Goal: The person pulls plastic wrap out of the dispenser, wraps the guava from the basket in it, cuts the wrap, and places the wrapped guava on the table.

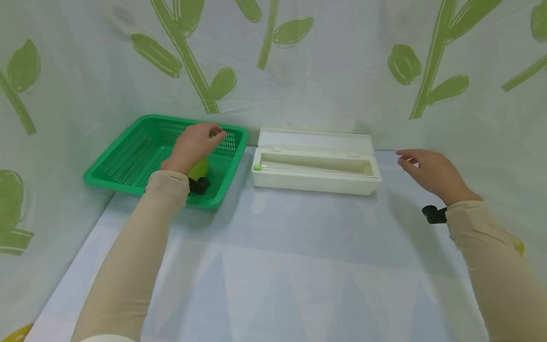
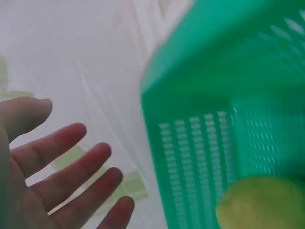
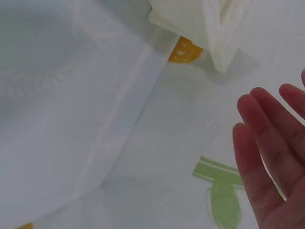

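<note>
My left hand [image 1: 193, 146] hovers over the right part of a green plastic basket [image 1: 115, 176], its fingers spread and relaxed with nothing in them in the left wrist view. Inside the basket lies a yellow-green rounded fruit-like object [image 2: 264, 202], partly hidden by my wrist in the head view. Off to the right, my right hand [image 1: 436, 173] is raised beside a long white box [image 1: 316, 183], its fingers loosely bent and holding nothing. The lid [image 1: 316, 141] of the box is up at the back. A clear strip with a green tab [image 1: 258, 167] lies along the box's front edge.
The basket and the box stand side by side at the back of a pale blue table [image 1: 299, 266]. Behind them hangs a white curtain [image 1: 333, 71] printed with green leaves. Black wrist cameras [image 1: 434, 214] sit at both cuffs.
</note>
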Motion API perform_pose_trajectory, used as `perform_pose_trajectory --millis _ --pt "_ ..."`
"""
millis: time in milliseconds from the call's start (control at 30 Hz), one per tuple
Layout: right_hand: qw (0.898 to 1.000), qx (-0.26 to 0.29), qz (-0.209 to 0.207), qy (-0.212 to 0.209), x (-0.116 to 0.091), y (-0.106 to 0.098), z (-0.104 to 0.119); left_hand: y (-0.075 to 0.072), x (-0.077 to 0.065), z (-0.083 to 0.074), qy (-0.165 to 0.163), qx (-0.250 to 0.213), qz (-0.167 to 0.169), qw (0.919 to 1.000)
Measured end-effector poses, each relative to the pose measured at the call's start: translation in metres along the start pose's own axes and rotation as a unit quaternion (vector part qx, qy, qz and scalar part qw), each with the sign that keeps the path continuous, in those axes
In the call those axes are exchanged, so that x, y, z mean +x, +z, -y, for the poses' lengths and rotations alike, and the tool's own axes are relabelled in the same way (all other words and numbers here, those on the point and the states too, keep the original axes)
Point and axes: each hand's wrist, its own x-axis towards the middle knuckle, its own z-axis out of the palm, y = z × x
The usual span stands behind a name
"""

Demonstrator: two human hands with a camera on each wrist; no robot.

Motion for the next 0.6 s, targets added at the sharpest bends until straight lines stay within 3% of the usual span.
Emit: perform_pose_trajectory --millis 367,600 --pt "0.993 0.068 -0.096 -0.024 0.008 0.063 0.011 0.036 -0.004 -0.053 0.052 0.017 -0.002 0.9985" --pt "0.990 0.093 -0.106 -0.010 0.014 0.087 0.026 0.081 -0.005 -0.062 0.073 0.015 -0.044 0.9962"
